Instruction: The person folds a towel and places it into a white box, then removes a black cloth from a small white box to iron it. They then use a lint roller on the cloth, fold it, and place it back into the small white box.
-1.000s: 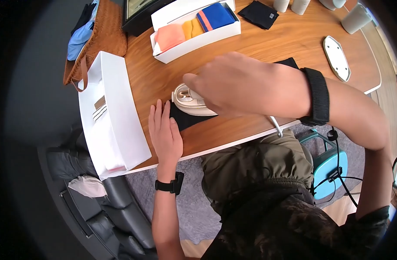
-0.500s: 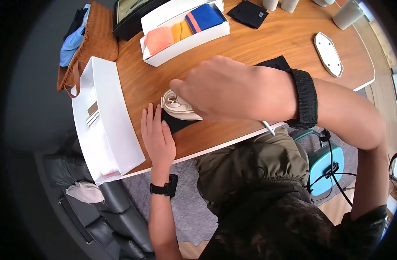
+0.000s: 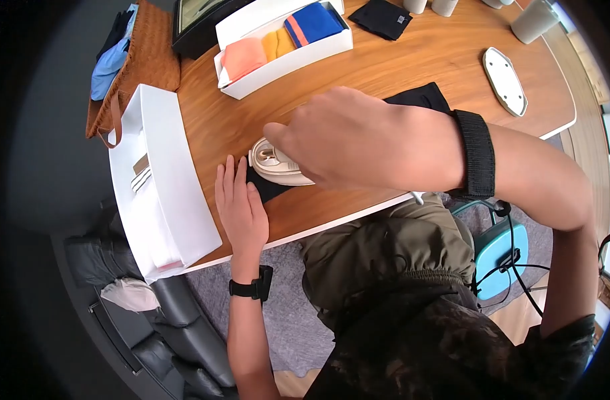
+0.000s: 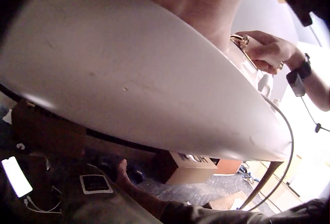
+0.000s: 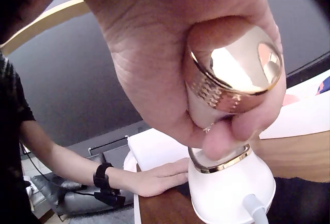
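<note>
My right hand (image 3: 358, 137) grips the handle of a small white iron (image 3: 268, 160) with gold trim, thumb toward its front end. In the right wrist view the fingers curl round the gold-capped handle, with the white iron body (image 5: 232, 188) below. The iron rests over a strip of black cloth (image 3: 270, 190); my right hand and forearm hide the cloth's middle, and its far end shows past the wrist. My left hand (image 3: 243, 210) lies flat on the table, fingers straight, fingertips at the cloth's left end beside the iron's tip.
A white box (image 3: 178, 180) stands left of my left hand. Behind is another white box (image 3: 285, 70) with folded coloured cloths. A folded black cloth (image 3: 379, 19) and a white tray (image 3: 505, 81) lie farther back and right. The iron's cord (image 5: 255, 208) leaves its rear.
The head view has shifted a little, moving the scene left. My right hand keeps its grip on the iron, which stays close to my left fingertips. The left hand keeps its place.
</note>
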Demonstrator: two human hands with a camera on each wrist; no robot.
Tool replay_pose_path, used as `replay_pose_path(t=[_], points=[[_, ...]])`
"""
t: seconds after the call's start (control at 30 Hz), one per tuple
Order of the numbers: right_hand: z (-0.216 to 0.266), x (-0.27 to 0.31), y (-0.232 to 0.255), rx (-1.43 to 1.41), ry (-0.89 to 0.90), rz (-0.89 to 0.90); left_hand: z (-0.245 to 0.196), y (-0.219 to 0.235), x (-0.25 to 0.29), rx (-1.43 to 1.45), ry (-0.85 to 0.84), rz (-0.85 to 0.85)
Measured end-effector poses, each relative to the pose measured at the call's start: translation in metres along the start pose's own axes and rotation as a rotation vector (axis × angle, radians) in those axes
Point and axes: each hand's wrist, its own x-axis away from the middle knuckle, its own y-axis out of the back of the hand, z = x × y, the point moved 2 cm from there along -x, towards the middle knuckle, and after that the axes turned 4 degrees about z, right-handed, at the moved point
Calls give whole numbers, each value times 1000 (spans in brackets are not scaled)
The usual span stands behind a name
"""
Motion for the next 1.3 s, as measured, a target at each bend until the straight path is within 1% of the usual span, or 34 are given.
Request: replay_pose_path(t=[0.07, 0.13, 0.17, 0.23, 0.27, 0.33, 0.37, 0.43, 0.47, 0.53, 0.57, 0.63, 0.67, 0.73, 0.87, 0.93, 0.97, 1.03, 1.1, 1.13, 1.17, 1.23, 1.27, 1.3], points=[[0, 5, 2, -2, 29, -21, -2, 1, 0, 15, 0, 2], [0, 12, 6, -22, 0, 54, -3, 2, -1, 26, 11, -7], [2, 13, 7, -25, 8, 56, -3, 2, 0, 38, 7, -15], [4, 16, 8, 52, -97, 133, -1, 2, 0, 35, 8, -14], [3, 16, 6, 53, -103, 131, -1, 1, -1, 36, 3, -14], [1, 13, 0, -20, -55, 34, -3, 1, -2, 25, 9, 4], [0, 11, 1, -19, -66, 32, -3, 1, -1, 12, 27, 23], [2, 7, 1, -19, -9, 8, -2, 0, -2, 7, 14, 21], [1, 8, 0, -19, -9, 6, -1, 0, -1, 1, 13, 15], [1, 9, -2, 12, 34, -67, -1, 0, 0, 1, 15, 11], [2, 9, 0, 10, 44, -64, -2, 1, 0, 11, 14, 15], [1, 11, 4, -17, -15, 63, -2, 1, -1, 21, 25, 15], [2, 14, 6, -19, -5, 67, -2, 1, -1, 26, 21, 0], [4, 20, 9, 47, -75, 98, 0, 1, 0, 28, 20, -14], [2, 17, 9, 37, -78, 79, -1, 0, -1, 18, 10, 1], [4, 11, 12, 30, -101, 146, -3, 1, -2, -6, 14, 25], [3, 13, 12, 30, -107, 144, -3, 1, -2, -1, 15, 22], [2, 13, 12, -3, -18, 40, -2, 1, -2, 2, 21, 19], [-1, 15, 4, 11, -5, 9, -1, 0, 0, 5, -10, 1], [-2, 17, 2, 26, 5, -23, 0, 0, 0, 5, 2, 0], [-4, 23, 1, 24, 16, -18, -1, 0, 0, 23, 3, -14], [-6, 35, 4, 36, 66, -122, -1, 1, -1, 29, 15, -13], [-2, 34, 8, 33, 70, -122, 0, 1, 0, 27, 20, -12], [1, 34, 13, 62, -9, -6, 0, 1, 1, 23, 24, 0]])
